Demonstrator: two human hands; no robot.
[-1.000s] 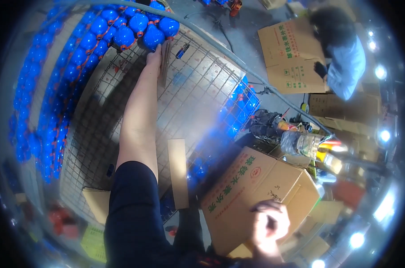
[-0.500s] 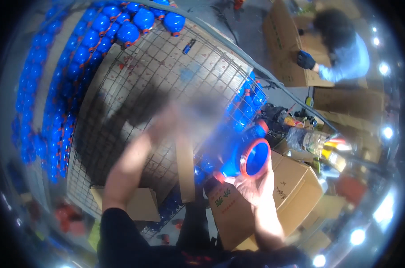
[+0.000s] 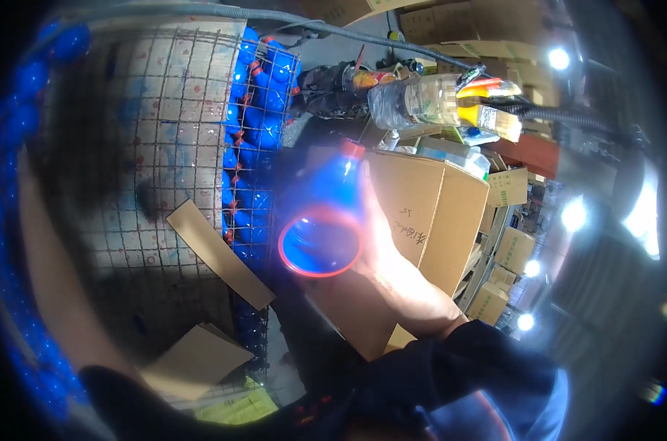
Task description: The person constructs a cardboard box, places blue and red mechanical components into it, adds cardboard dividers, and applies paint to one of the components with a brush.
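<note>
My right hand point(image 3: 375, 231) grips a glossy blue hollow housing point(image 3: 333, 184) from its right side. The housing's wide, red-rimmed mouth is turned toward me, and a narrower red neck points away. Its edges are slightly blurred. At the far left, my left forearm point(image 3: 63, 279) reaches up along the rim of the picture. The left hand at its end is lost in blur and shadow, so its fingers do not show.
A wire-mesh bench top point(image 3: 183, 117) lies left of the housing, with a cardboard strip point(image 3: 219, 253) and cardboard pieces point(image 3: 197, 360) on its near part. Blue housings point(image 3: 263, 125) are packed along its right side. A large carton point(image 3: 414, 198) and a jar of brushes point(image 3: 414, 99) stand to the right.
The view has swung to the right. The housing, still in my right hand, has turned so its neck points away. My left arm is now at the far left, away from the housing.
</note>
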